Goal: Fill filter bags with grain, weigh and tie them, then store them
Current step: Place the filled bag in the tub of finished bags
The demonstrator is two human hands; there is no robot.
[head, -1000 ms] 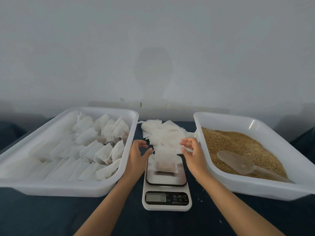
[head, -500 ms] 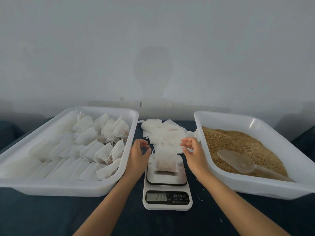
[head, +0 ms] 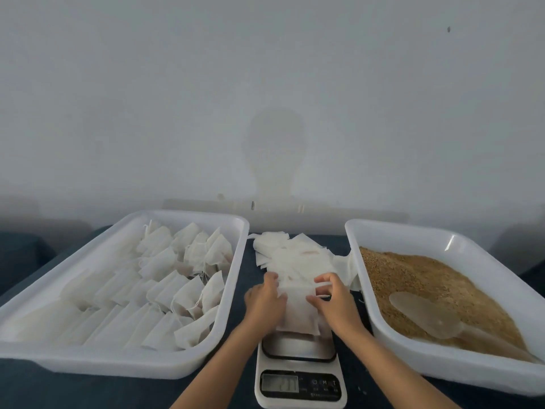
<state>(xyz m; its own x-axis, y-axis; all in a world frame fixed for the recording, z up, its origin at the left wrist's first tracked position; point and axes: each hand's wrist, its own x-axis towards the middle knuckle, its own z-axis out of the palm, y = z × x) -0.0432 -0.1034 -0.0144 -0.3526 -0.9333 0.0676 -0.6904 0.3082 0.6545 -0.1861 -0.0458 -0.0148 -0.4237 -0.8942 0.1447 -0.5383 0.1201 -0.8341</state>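
Both hands closed in on bag (head: 298,308) atop scale (head: 299,364): left hand (head: 265,301) & right hand (head: 331,299) pinch its sides; mouth points away.

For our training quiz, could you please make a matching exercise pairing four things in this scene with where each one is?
Things:
1. filled bag
2. scoop
3. tied bags
4. empty bags

Places:
A. in the left tray
B. on the grain in the right tray
C. piled on the table behind the scale
D. on the scale, between both hands

Pairs: 1-D, 2-B, 3-A, 4-C
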